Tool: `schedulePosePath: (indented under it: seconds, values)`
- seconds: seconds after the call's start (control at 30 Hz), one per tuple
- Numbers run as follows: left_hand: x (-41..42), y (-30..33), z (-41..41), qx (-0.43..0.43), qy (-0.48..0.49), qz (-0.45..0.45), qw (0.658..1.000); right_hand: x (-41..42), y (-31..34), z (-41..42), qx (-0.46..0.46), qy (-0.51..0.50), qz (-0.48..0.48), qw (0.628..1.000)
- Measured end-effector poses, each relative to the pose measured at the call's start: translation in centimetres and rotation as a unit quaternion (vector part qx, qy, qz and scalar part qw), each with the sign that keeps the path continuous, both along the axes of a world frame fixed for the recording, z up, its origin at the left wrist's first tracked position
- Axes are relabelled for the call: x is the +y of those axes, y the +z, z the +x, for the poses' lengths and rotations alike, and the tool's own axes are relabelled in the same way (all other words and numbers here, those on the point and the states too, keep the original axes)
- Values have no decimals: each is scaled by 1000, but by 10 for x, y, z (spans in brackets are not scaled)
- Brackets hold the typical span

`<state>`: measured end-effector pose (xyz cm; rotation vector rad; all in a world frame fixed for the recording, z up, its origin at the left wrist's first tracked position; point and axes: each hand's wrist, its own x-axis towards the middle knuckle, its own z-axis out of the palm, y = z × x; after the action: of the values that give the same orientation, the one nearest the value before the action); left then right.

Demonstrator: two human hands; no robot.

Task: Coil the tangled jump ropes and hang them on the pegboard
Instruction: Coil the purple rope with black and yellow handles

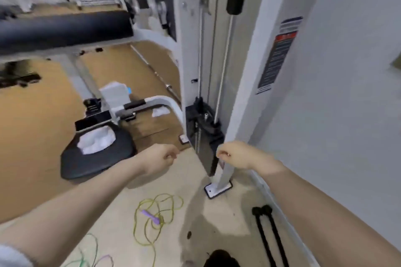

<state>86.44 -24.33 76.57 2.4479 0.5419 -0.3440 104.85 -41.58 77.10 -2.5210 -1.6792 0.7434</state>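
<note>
Beige gym floor beside a white cable machine. Tangled yellow jump rope is seen at 6 o'clock. Left hand and right hand are curled closed, seemingly empty.

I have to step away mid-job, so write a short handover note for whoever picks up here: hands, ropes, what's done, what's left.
Left hand: loosely closed, held out in front; nothing visible in it.
Right hand: fingers pinched together; anything held is too small to tell.
Yellow rope: tangled on the floor, purple handle lying in it.
Green rope: loose loops at the bottom left, partly cut off.
Black rope: on the floor by the wall, handles side by side.
Done: nothing coiled. Pegboard not in view.
Left: untangle, coil and hang every rope.
</note>
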Motion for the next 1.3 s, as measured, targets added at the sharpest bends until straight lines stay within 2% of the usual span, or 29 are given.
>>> schedulePosePath:
  seconds: [0.1, 0.27, 0.4, 0.5, 0.7, 0.8, 1.0, 1.1, 1.23, 1.3]
  values:
    - [34, -13, -92, 20, 149, -24, 988, 80, -33, -56, 42, 121, -46, 991]
    - [67, -25, -197, -15, 369, -84, 926, 187, -54, -142, 69, 276, -82, 955]
    - [96, -28, -238, -31, 453, -108, 884, 249, -56, -192, 93, 344, -98, 929]
    - [129, -30, -238, -45, 491, -130, 860, 290, -60, -198, 105, 361, -102, 921]
    - [219, -24, -227, -71, 512, -125, 847, 381, -77, -176, 86, 317, -72, 942]
    - [245, -20, -226, -60, 505, -145, 849, 403, -78, -172, 80, 295, -103, 947]
    - [320, -23, -219, -21, 446, -146, 883, 438, -93, -171, 162, 197, -100, 962]
    - [358, -41, -216, 3, 385, -152, 910, 449, -109, -179, 158, 166, -89, 969]
    - [418, -69, -213, 32, 290, -161, 943, 477, -126, -196, 168, 56, -71, 982]
    - [447, -78, -211, 39, 214, -148, 965, 487, -128, -210, 165, -24, -28, 986]
